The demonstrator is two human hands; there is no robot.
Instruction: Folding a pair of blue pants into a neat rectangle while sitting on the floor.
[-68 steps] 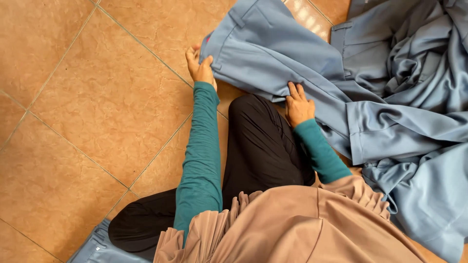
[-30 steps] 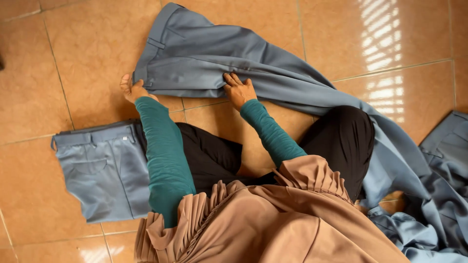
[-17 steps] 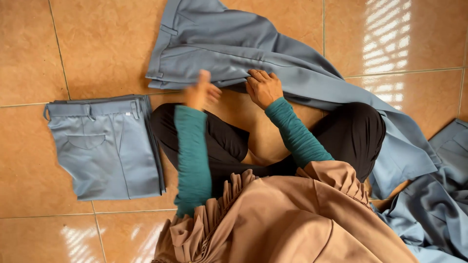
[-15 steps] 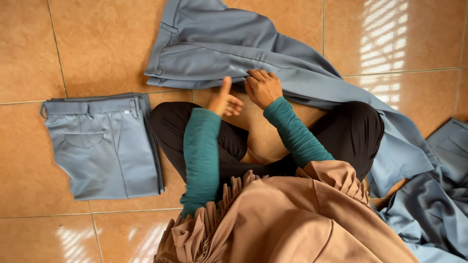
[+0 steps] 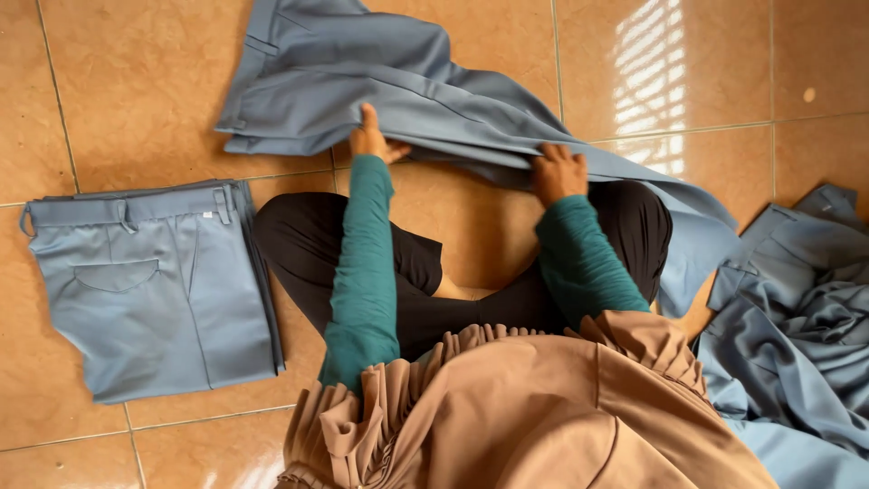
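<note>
Leftmost, a folded pair of grey-blue trousers point(image 5: 154, 290) lies flat on the tan tiled floor point(image 5: 109, 100), waistband at the top, a curved pocket seam showing, just beside the person's black-clad knee point(image 5: 299, 235). Further along, an unfolded pair of grey-blue trousers point(image 5: 380, 81) spreads across the tiles ahead of the person, waistband toward the upper left and the legs running right and down past the other knee. The left hand point(image 5: 373, 142), in a teal sleeve, rests on the near edge of this garment with the fingers pointing up and the thumb spread, pressing the cloth rather than closing around it. The right hand point(image 5: 558, 172), also teal-sleeved, is curled over a fold of the same trousers, gripping the fabric's edge, which lifts slightly off the floor there. The two hands are apart, with bare tile between the forearms. At far right, a loose heap of grey-blue garments point(image 5: 797, 317) lies crumpled beside the person's tan pleated top point(image 5: 525, 407).
</note>
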